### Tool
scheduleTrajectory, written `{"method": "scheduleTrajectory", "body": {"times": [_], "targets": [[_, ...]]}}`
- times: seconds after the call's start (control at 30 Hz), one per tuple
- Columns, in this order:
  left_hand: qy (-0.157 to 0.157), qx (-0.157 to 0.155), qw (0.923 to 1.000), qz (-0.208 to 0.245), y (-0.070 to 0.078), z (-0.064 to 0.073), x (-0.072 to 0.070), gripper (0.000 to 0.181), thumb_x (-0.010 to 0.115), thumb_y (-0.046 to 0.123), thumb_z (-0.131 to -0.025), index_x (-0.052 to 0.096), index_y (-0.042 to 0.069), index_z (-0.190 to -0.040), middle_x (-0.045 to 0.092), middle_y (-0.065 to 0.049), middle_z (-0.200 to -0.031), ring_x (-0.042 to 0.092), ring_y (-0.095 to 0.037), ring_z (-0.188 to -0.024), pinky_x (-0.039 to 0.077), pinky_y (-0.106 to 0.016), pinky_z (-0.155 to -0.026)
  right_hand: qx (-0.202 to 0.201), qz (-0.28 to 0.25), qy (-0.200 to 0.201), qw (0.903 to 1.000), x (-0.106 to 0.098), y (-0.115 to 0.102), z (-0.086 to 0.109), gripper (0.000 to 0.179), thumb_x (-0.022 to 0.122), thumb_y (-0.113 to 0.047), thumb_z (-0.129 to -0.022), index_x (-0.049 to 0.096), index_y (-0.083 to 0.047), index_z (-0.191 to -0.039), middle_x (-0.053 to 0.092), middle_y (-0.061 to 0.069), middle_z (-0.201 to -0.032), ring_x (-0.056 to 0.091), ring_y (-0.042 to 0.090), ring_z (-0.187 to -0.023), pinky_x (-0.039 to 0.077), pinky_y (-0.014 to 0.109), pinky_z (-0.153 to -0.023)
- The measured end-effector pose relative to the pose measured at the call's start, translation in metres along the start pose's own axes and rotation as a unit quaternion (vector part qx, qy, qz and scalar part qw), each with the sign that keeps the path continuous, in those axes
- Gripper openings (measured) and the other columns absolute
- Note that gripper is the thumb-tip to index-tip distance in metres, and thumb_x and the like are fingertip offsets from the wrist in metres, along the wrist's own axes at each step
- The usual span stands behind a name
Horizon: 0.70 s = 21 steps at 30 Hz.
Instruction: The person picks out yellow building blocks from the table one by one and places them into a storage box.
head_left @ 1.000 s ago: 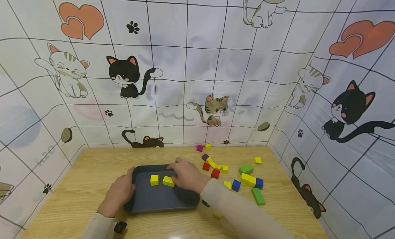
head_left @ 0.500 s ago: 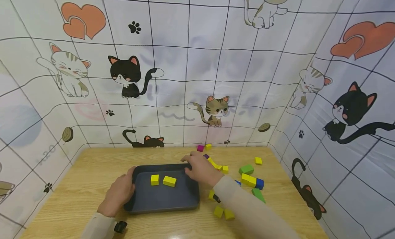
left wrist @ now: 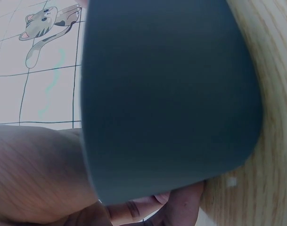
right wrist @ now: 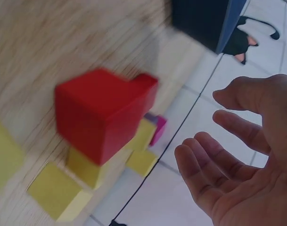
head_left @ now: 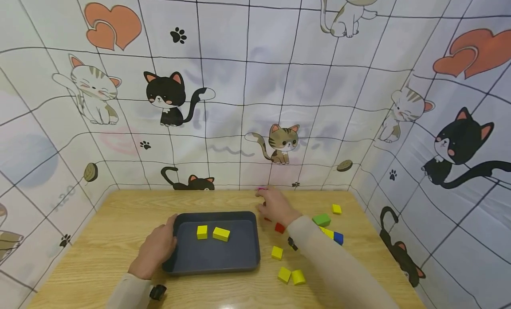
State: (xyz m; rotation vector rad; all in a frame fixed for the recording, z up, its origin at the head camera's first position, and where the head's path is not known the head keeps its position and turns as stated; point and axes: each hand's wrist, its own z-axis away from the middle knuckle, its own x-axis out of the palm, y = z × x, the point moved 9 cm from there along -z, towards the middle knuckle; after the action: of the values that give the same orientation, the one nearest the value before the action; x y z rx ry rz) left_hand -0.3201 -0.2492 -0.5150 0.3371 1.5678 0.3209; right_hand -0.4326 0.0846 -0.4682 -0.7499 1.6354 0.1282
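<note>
A dark grey tray point(head_left: 215, 260) lies on the wooden table, holding a yellow cube point(head_left: 202, 232) and a longer yellow block point(head_left: 221, 234). My left hand point(head_left: 158, 243) grips its left side; the left wrist view shows the tray's wall point(left wrist: 171, 103) close up, with fingertips point(left wrist: 183, 202) past its edge. Further right, my right hand point(head_left: 278, 207) reaches over the back blocks, fingers loosely spread and holding nothing in the right wrist view. A magenta cube point(head_left: 261, 189) shows at its fingertips, partly hidden. Below the palm are red blocks point(right wrist: 101, 103) and yellow blocks point(right wrist: 58, 190).
Right of the tray lie several yellow blocks point(head_left: 284, 275). A green block point(head_left: 321, 220), a blue block point(head_left: 338, 238) and a yellow cube point(head_left: 336, 209) sit farther right, some neighbours hidden by the right sleeve point(head_left: 331, 260). A cat-print cloth point(head_left: 227, 87) rises behind the table.
My right hand has left the longer yellow block in the tray and moved right and back over the loose blocks. My left hand keeps its grip on the tray.
</note>
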Motion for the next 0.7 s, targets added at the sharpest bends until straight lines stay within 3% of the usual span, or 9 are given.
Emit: {"method": "scheduleTrajectory", "body": {"times": [0.1,0.33,0.57,0.7], "targets": [[0.001,0.000,1.0000,0.002,-0.001,0.000,0.000,0.072,0.070,0.001,-0.105,0.042,-0.009,-0.171,0.076,-0.035,-0.119,0.069,-0.030,-0.081,0.060,-0.050,-0.069,0.010,0.006,-0.003,0.9999,0.001,0.012,-0.005,0.036,0.083,-0.005,-0.101,0.081,0.003,-0.137,0.081,0.021,-0.136,0.073,0.034,-0.118,0.066,0.049,-0.106],[0.000,-0.009,1.0000,0.003,-0.002,0.000,0.000,0.073,0.071,0.001,-0.106,0.041,-0.009,-0.172,0.076,-0.035,-0.121,0.068,-0.028,-0.080,0.060,-0.049,-0.068,0.052,0.043,-0.025,0.9974,0.007,0.035,-0.020,0.038,0.082,-0.012,-0.103,0.081,0.001,-0.139,0.071,0.021,-0.124,0.065,0.028,-0.104,0.066,0.048,-0.100],[0.002,-0.006,1.0000,0.003,-0.001,0.001,-0.001,0.073,0.069,0.001,-0.104,0.042,-0.009,-0.171,0.076,-0.035,-0.119,0.067,-0.029,-0.079,0.059,-0.049,-0.067,0.072,0.061,-0.029,0.9951,0.012,0.051,-0.031,0.041,0.085,-0.015,-0.103,0.082,-0.001,-0.141,0.074,0.020,-0.135,0.070,0.035,-0.122,0.062,0.052,-0.116],[-0.002,-0.010,0.9999,0.005,-0.001,0.000,0.000,0.073,0.069,0.001,-0.105,0.041,-0.008,-0.172,0.076,-0.034,-0.121,0.067,-0.029,-0.080,0.059,-0.049,-0.068,0.066,0.066,-0.036,0.9949,0.016,0.058,-0.032,0.042,0.085,-0.016,-0.104,0.081,-0.002,-0.143,0.075,0.020,-0.138,0.070,0.036,-0.127,0.061,0.053,-0.118]]}}
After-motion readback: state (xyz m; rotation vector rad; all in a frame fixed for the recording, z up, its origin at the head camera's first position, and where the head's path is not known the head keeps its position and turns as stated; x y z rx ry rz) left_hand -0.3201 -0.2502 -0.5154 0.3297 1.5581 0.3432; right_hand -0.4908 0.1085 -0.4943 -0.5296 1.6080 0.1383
